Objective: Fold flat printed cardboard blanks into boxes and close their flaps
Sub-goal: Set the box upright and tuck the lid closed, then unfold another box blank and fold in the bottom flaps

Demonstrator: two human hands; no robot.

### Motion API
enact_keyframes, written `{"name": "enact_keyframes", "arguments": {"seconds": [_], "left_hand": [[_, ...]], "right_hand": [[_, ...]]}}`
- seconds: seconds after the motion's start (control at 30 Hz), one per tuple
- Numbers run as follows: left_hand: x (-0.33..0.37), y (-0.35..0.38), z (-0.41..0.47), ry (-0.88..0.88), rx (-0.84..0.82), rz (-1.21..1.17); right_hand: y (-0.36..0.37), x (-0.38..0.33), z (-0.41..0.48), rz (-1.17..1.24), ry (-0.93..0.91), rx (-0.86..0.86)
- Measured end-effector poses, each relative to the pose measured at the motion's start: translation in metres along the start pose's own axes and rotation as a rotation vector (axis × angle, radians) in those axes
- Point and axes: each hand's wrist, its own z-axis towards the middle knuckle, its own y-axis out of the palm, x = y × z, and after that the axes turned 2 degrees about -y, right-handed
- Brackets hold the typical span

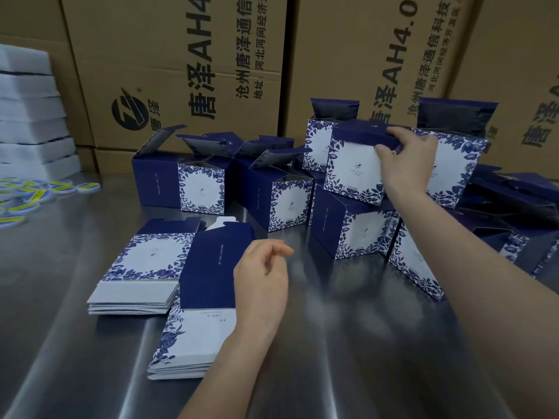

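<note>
The right hand [405, 160] clamps a folded box [352, 176] by its top flap, thumb on the front, above crowded open-flapped boxes [290, 204]. The left hand [261, 279], its fingers loosely curled and holding nothing, is over the edge of 2 stacks of flat blanks [142, 267] on the metal table [348, 343]. Brown cartons [181, 71] wall the back.

Navy boxes [290, 204] with white, blue-leaf-bordered faces; grey table [348, 343]; brown cartons [151, 55]; yellow-and-blue discs [27, 192].
</note>
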Motion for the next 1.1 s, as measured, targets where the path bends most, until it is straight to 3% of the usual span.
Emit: {"name": "enact_keyframes", "arguments": {"seconds": [0.2,0.8,1.1], "left_hand": [[-0.001,0.0,-0.001,0.008,-0.04,0.043],[-0.003,-0.001,-0.002,-0.042,-0.066,0.08],[-0.003,0.0,-0.002,-0.05,-0.055,0.111]], "right_hand": [[0.009,-0.002,0.013,-0.083,0.073,-0.055],[0.001,-0.006,0.014,0.254,0.337,-0.438],[-0.012,0.01,-0.011,0.387,0.26,-0.291]]}}
